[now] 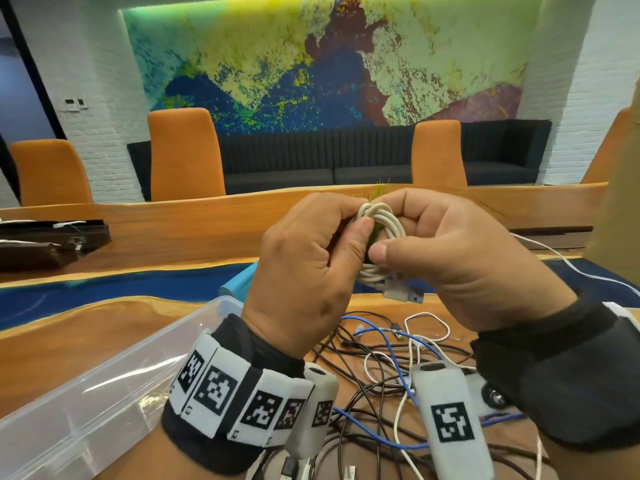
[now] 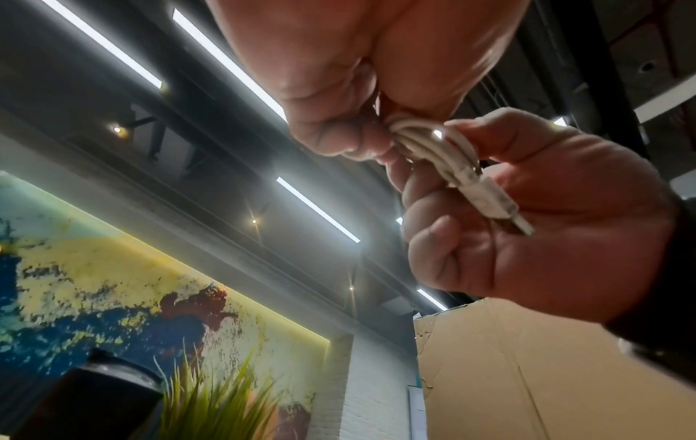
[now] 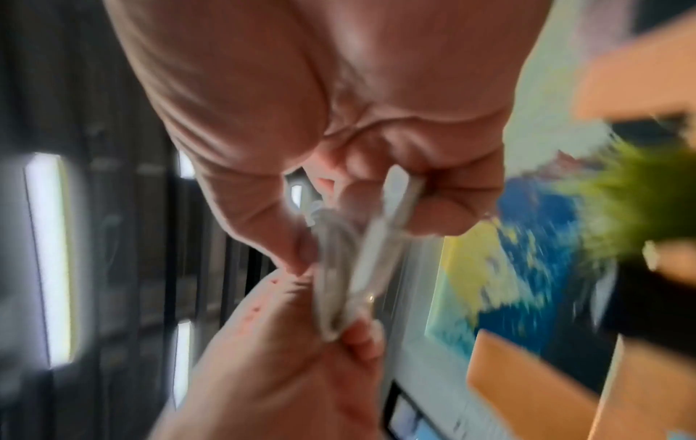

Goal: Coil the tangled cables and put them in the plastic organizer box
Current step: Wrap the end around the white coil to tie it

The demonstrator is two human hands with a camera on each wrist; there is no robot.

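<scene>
A white cable coil [image 1: 382, 220] is held up above the wooden table [image 1: 86, 341]. My left hand [image 1: 348, 221] pinches its top left and my right hand [image 1: 394, 233] grips its right side, thumb across the loops. The coil's USB plug [image 1: 405, 294] hangs below. The left wrist view shows the coil [image 2: 425, 143] and plug [image 2: 497, 202] against my right hand's palm [image 2: 546, 238]. In the blurred right wrist view the coil [image 3: 335, 282] runs between both hands. A tangle of black, blue and white cables [image 1: 381, 362] lies under my wrists. The clear plastic box [image 1: 104, 386] sits at lower left.
A cardboard box [image 1: 616, 209] stands at the right edge. A potted grass plant [image 1: 379, 194] is behind my hands. A teal object [image 1: 239, 282] lies past the clear box, and a dark tray [image 1: 52, 237] at far left. A loose white cable [image 1: 571, 268] trails right.
</scene>
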